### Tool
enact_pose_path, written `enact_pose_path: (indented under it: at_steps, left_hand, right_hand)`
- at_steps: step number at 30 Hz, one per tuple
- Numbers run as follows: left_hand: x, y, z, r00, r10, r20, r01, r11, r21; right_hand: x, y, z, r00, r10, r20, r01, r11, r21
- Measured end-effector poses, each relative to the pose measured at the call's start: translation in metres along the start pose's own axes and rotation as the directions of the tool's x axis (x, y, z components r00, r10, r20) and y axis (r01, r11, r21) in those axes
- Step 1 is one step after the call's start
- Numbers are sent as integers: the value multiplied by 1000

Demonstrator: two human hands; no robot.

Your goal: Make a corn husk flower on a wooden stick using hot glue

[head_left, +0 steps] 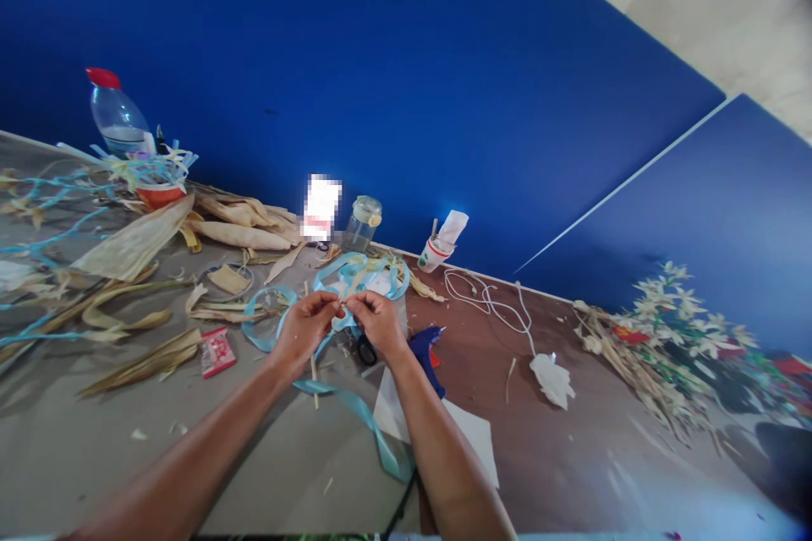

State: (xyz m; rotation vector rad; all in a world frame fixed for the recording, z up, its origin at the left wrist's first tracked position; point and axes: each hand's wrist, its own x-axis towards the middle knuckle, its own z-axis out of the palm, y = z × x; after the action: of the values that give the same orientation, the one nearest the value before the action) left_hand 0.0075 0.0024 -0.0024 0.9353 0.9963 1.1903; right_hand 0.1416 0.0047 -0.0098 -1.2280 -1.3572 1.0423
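My left hand [306, 328] and my right hand [378, 323] meet above the table, fingertips pinched together on a light blue ribbon [355, 406] and a thin pale stick. The ribbon loops back behind my hands and trails toward me across the table. A blue glue gun [426, 351] lies just right of my right wrist, and black scissors [366, 349] show partly under my right hand. White paper sheets [473, 435] lie under my right forearm.
Dried corn husks [136, 245] cover the left of the table, with a red-capped bottle [114, 114], a small jar [363, 222], a paper cup [435, 252], a white cord [485, 296], a red packet [216, 351] and husk flowers [666, 338] at right. A blue wall stands behind.
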Motion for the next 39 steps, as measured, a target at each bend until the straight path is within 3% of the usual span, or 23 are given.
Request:
enact_pose_path:
  at_steps: [5, 12, 22, 32, 39]
  left_hand:
    - [2, -3, -2, 999, 39, 19, -40, 998, 55]
    - [2, -5, -4, 997, 73, 36, -78, 982, 174]
    - [1, -1, -1, 1000, 6, 8, -6, 999, 41]
    - [1, -2, -1, 998, 57, -23, -53, 991, 124]
    - [0, -1, -1, 995, 82, -50, -74, 988, 138]
  right_hand:
    - [0, 3, 4, 997, 76, -24, -73, 992, 106]
    - [1, 3, 4, 997, 41, -65, -41, 999, 0]
    - [4, 8, 1, 999, 10, -37, -12, 999, -44]
    - [0, -9, 3, 998, -14, -66, 4, 990, -141]
    - [-2, -8, 9, 999, -21, -37, 19, 998, -62]
